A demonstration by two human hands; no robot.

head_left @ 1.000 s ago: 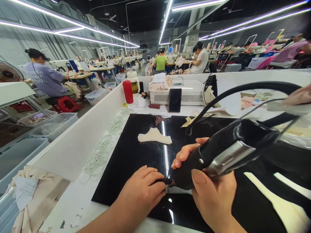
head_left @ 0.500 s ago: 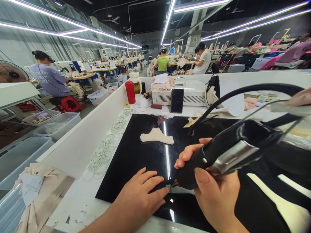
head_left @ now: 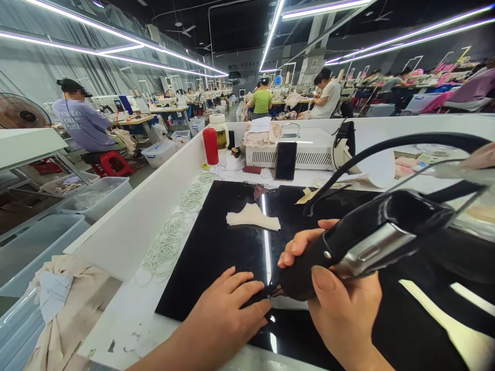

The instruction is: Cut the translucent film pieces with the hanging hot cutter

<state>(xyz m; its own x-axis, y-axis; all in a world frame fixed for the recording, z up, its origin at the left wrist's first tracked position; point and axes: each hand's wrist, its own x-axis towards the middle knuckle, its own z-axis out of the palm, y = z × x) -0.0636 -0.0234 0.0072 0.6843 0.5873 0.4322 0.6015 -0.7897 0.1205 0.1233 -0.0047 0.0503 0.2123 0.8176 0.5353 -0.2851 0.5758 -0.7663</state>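
My right hand point(head_left: 346, 309) is wrapped round a black corded hand tool point(head_left: 309, 268) with a silver lever on its side. The tool tilts down to the left, and its narrow tip points at the glossy black board point(head_left: 204, 252). A pale strip point(head_left: 290, 303) lies under the tip, partly hidden by the tool and my right hand. Flat on the board, with fingers spread, my left hand point(head_left: 228, 314) holds down the area just left of the tip. Whether fabric lies beneath its fingers I cannot tell. Farther back rests a cream fabric piece point(head_left: 253, 216).
Pale green rings point(head_left: 166, 242) lie along the left wall. Behind the board stand a phone point(head_left: 285, 161), a white vented box point(head_left: 305, 149) and a red bottle point(head_left: 211, 146). The tool's thick cable point(head_left: 410, 138) arches to the right. Cream pieces point(head_left: 444, 314) lie at right.
The whole view has shifted slightly to the right. Both hands and the tool keep nearly the same places, with the tool tip still beside my left fingertips.
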